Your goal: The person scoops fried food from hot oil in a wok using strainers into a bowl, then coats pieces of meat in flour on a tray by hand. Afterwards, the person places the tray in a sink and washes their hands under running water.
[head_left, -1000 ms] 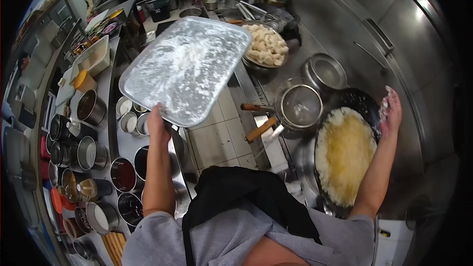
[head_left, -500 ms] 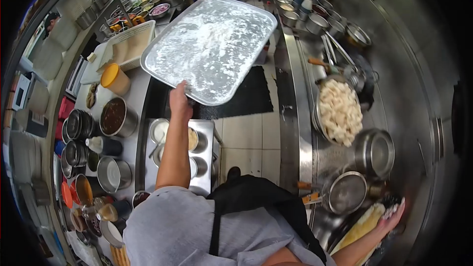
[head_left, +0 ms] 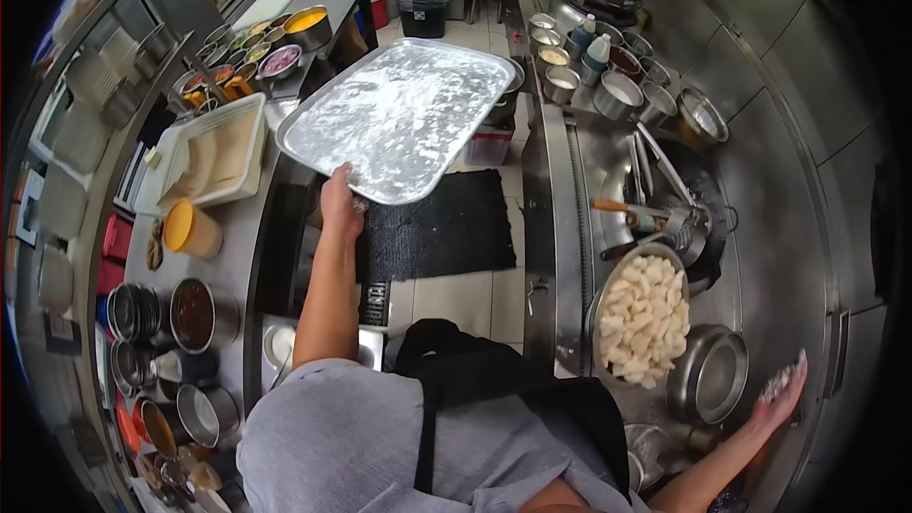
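My left hand (head_left: 340,204) is closed on the near edge of a metal tray (head_left: 399,114), held out in front of me above the aisle. White powder, like flour, is spread over the tray, and nothing else lies on it. Out to the right, my right hand (head_left: 781,389) holds nothing; its fingers are stretched out and dusted white. Nearest to it on the steel counter is an upturned-looking metal pot (head_left: 709,375). Beside that stands a bowl heaped with pale, raw-looking chunks (head_left: 646,318).
At left, a counter holds a white plastic basket (head_left: 249,166), a yellow-lidded container (head_left: 190,230) and a pot of dark sauce (head_left: 195,315). A wok (head_left: 708,256) with utensils sits at right. A black mat (head_left: 442,228) covers the floor; a lined bin (head_left: 425,9) stands ahead.
The view has moved forward along the aisle. My right hand has risen away from a long yellowish thing at the lower right. The tray stays in my left hand, slightly farther from me.
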Motion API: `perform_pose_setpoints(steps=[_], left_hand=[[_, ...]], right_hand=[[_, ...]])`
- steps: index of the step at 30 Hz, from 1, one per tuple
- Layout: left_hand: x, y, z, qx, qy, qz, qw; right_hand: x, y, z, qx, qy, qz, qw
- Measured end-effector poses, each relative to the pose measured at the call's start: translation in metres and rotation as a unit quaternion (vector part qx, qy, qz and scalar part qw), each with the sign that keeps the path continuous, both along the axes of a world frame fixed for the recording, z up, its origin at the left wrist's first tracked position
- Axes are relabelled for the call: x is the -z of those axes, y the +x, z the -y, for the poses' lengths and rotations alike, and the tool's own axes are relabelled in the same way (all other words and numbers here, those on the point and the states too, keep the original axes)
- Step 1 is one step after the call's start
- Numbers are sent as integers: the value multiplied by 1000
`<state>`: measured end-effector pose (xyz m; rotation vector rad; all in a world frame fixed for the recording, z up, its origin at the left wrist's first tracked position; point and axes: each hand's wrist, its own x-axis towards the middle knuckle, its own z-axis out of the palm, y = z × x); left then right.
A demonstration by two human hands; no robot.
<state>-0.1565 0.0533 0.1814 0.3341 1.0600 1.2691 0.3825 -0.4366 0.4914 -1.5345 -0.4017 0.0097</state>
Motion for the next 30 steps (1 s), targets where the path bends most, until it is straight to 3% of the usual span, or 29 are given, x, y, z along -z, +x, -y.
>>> perform_pose_setpoints(steps=[3, 7, 13, 15, 18, 22, 26, 30], left_hand=[[12, 5, -44, -22, -11, -9, 1000], [47, 7, -116, -2, -3, -23, 1000], [76, 29, -286, -11, -22, 28, 999], [86, 41, -348, 1, -23, 18, 1000], [104, 57, -439, 13, -7, 33, 999], [80, 98, -529, -2, -22, 22, 1000], [108, 123, -616, -22, -27, 43, 998], [135, 135, -687, -28, -27, 60, 997]], right_hand=[[10, 17, -90, -64, -2, 3, 998], [30, 22, -198, -64, -17, 3, 998], [91, 5, -322, 55, 30, -53, 997], [116, 17, -346, -9, 47, -81, 996], [140, 21, -419, 102, 65, -109, 987], [160, 29, -506, 117, 45, -112, 986], [197, 45, -587, 124, 49, -121, 984], [255, 83, -672, 29, 80, -167, 982]])
